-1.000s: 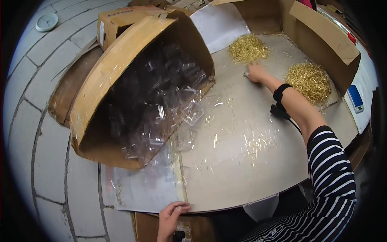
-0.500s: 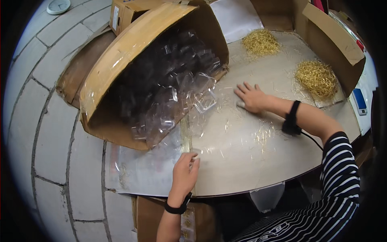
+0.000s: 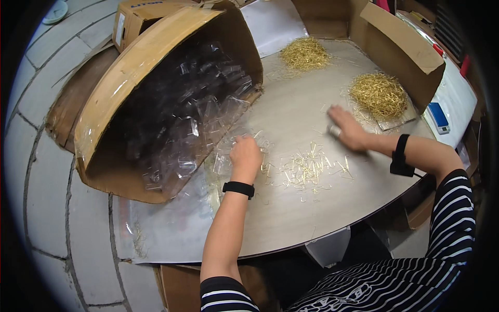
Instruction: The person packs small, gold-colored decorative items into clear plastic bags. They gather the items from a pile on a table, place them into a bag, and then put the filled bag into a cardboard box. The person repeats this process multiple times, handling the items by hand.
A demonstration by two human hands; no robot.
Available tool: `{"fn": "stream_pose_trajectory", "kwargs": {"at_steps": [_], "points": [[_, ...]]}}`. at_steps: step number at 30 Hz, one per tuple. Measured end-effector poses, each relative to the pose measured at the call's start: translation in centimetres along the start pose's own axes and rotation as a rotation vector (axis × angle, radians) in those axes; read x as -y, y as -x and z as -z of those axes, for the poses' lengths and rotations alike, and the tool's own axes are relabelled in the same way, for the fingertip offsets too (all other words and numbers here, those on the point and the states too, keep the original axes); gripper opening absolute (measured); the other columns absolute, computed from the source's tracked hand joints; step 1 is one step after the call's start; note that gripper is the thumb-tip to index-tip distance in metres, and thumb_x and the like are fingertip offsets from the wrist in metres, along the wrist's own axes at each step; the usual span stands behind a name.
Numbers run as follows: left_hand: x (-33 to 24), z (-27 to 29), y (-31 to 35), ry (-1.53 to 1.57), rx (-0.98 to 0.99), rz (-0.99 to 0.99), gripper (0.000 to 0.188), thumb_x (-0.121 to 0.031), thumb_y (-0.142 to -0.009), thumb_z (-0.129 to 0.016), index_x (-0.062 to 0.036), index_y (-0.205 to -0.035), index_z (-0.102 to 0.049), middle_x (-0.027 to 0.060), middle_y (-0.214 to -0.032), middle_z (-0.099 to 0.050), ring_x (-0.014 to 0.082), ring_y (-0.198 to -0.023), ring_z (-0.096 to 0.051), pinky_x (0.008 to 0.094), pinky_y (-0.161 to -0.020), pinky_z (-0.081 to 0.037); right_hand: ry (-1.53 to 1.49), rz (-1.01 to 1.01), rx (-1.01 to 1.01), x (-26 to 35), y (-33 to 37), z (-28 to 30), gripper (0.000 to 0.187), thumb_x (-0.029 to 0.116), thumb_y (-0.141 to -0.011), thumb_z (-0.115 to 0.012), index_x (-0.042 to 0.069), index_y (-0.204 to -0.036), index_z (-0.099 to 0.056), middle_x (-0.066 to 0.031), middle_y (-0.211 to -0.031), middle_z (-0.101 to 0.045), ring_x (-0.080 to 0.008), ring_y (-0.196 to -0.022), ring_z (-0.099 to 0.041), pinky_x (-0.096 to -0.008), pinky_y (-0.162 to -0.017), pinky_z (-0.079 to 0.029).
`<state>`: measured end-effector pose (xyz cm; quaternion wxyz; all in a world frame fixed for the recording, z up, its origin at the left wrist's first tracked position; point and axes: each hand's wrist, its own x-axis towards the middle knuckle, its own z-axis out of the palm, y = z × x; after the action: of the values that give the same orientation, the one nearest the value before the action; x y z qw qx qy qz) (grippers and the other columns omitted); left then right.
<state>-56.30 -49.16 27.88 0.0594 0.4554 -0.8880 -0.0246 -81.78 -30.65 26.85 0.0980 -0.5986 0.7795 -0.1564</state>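
Note:
My left hand (image 3: 246,155) has its fingers curled onto a clear plastic box (image 3: 222,162) at the mouth of a large carton. The hand partly hides this box. My right hand (image 3: 349,129), blurred by motion, is low over the table with its fingers stretched out and apart. A pale band shows on one of its digits. Close beyond it lies a heap of gold-coloured thin wire hooks (image 3: 378,96). Between my hands, loose gold hooks (image 3: 307,169) are scattered on the beige tabletop (image 3: 291,218).
The tilted carton (image 3: 125,67) on the left holds many clear plastic boxes (image 3: 200,78). Another gold heap (image 3: 304,53) sits at the back. A cardboard wall (image 3: 400,47) borders the far right, with a blue-and-white device (image 3: 438,117) beyond it.
My left hand has moved forward from the table's front edge to the clear plastic box. My right hand has shifted right, closer to the right heap. The view has turned somewhat right.

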Motion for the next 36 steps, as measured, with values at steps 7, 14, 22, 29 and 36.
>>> {"fn": "stream_pose_trajectory", "kwargs": {"at_steps": [7,14,22,29,36], "points": [[3.4,2.1,1.8,0.252,-0.124,0.075,0.018,-0.008,-0.08,-0.054,0.0057,-0.091,-0.059,0.0213,-0.082,-0.064,0.0325,-0.079,-0.066,0.0406,-0.067,-0.053,0.012,0.281,0.072,9.9,1.5,-4.7,0.067,0.042,-0.095,-0.038,-0.004,-0.141,-0.023,-0.0252,-0.149,-0.017,-0.0367,-0.14,-0.012,-0.043,-0.115,-0.013],[5.7,7.5,8.5,1.12,-0.297,0.191,0.015,-0.007,-0.084,-0.059,0.0034,-0.095,-0.059,0.0052,-0.072,-0.056,0.018,-0.058,-0.063,0.027,-0.045,-0.05,0.029,0.378,-0.012,14.2,-7.6,-8.2,0.065,0.047,-0.095,-0.036,0.001,-0.14,-0.03,-0.0214,-0.147,-0.026,-0.0391,-0.138,-0.018,-0.0482,-0.112,-0.018],[4.3,6.6,21.7,1.775,-0.273,0.54,0.025,-0.014,-0.086,-0.058,0.0012,-0.106,-0.057,0.0029,-0.077,-0.054,0.0161,-0.065,-0.057,0.0255,-0.056,-0.048,0.106,0.677,0.294,15.4,-3.4,-6.6,0.062,0.046,-0.095,-0.035,0.009,-0.145,-0.027,-0.0108,-0.152,-0.02,-0.0298,-0.142,-0.012,-0.0484,-0.114,-0.013],[2.1,-0.2,34.9,2.052,-0.061,0.599,0.033,-0.016,-0.089,-0.054,0.004,-0.115,-0.054,0.01,-0.087,-0.061,0.0237,-0.077,-0.066,0.0314,-0.054,-0.058,-0.183,0.515,0.276,10.6,7.0,-3.5,0.049,0.029,-0.096,-0.039,0.005,-0.139,-0.037,-0.0151,-0.148,-0.029,-0.0303,-0.138,-0.025,-0.0375,-0.113,-0.022],[-0.5,-6.7,40.8,2.006,0.301,0.667,0.038,-0.024,-0.097,-0.041,0.0056,-0.119,-0.05,0.0203,-0.111,-0.06,0.0322,-0.092,-0.066,0.0352,-0.06,-0.059,-0.285,-0.021,-0.124,8.4,12.5,-3.1,0.057,0.037,-0.094,-0.044,0.002,-0.139,-0.036,-0.0177,-0.147,-0.031,-0.0308,-0.138,-0.026,-0.0385,-0.114,-0.02]]}}
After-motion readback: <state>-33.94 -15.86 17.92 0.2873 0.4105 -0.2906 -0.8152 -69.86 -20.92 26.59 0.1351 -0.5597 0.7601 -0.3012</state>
